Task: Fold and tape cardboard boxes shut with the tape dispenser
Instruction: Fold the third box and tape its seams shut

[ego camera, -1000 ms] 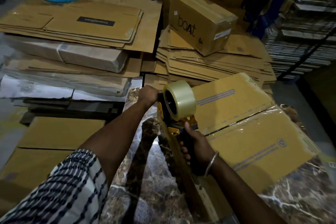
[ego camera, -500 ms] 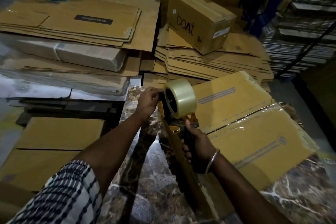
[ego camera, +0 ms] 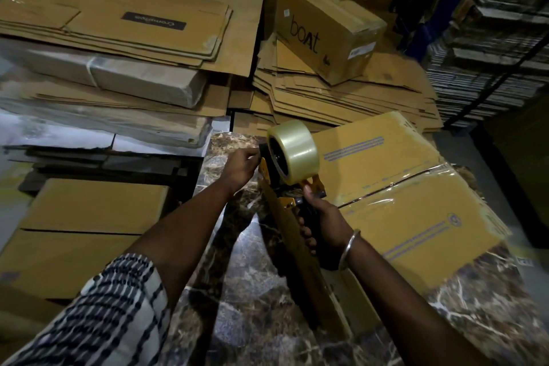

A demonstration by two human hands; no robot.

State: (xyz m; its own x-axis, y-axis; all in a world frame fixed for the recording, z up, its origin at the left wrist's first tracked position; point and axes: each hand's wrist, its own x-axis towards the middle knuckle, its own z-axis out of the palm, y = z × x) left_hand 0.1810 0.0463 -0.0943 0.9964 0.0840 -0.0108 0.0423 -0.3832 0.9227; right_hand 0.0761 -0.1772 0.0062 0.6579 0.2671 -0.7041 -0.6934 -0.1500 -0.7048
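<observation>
The right hand [ego camera: 323, 223] is clenched around the black handle of the tape dispenser [ego camera: 289, 169], which stands at the left edge of the cardboard box [ego camera: 416, 211] lying on the marbled surface [ego camera: 246, 291], its roll of clear tape [ego camera: 294, 151] uppermost. The left hand [ego camera: 240, 166] sits just left of the dispenser with its fingers pinched at the front of the tool; what they grip is too small to tell. Behind the cardboard box lie stacks of flattened cartons [ego camera: 341, 98], and on them rests 1 sealed box marked "boAt" [ego camera: 326, 30].
</observation>
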